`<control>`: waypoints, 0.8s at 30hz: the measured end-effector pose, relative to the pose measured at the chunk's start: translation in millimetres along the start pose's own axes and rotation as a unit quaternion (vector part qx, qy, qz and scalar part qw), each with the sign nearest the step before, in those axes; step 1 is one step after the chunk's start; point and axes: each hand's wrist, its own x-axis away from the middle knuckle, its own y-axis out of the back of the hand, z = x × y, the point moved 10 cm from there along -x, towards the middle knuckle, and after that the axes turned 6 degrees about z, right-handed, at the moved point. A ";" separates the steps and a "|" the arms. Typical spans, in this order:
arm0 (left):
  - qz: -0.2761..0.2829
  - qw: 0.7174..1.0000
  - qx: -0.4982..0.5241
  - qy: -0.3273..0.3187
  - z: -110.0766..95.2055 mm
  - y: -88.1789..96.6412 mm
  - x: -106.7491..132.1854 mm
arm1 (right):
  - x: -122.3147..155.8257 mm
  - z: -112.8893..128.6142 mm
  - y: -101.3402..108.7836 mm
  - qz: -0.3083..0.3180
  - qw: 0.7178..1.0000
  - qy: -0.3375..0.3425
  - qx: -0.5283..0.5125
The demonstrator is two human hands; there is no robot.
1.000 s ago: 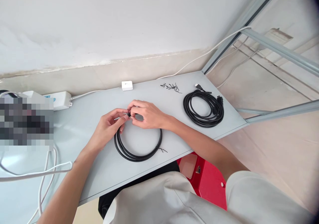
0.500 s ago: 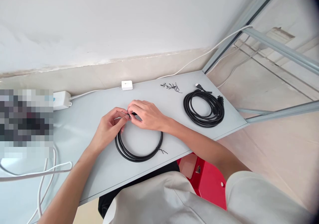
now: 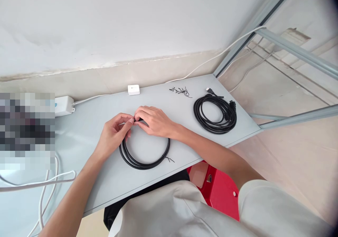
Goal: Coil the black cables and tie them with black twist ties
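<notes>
A coiled black cable lies on the light grey table in front of me. My left hand pinches the far left part of the coil between thumb and fingers. Right beside it, my right hand has its fingertips closed on the same stretch of cable, palm down. The fingertips of both hands nearly meet, and what lies between them is mostly covered. A thin black twist tie is fastened round the coil's near right side, its ends sticking out.
Several coiled black cables with HDMI plugs lie at the right. Loose black twist ties are scattered near the wall. A small white box and a white power strip stand along the back. A red stool is below the table edge.
The coil and both hands have shifted slightly left in the view. My fingertips still work at the same spot on the cable.
</notes>
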 end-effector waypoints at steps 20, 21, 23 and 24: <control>0.028 0.999 -0.014 0.023 8.1 -0.6 -0.7 | -0.5 -4.0 1.9 0.010 0.995 -0.034 -0.092; 0.027 0.999 -0.014 0.024 7.6 -0.6 -0.4 | -0.6 -4.5 2.2 0.010 0.994 -0.036 -0.099; 0.028 0.999 -0.010 0.024 6.2 -1.0 -0.2 | -0.8 -5.1 3.5 0.008 0.993 -0.038 -0.109; 0.030 0.999 -0.006 0.024 5.8 -1.5 -0.2 | -0.9 -5.3 4.2 0.007 0.993 -0.038 -0.112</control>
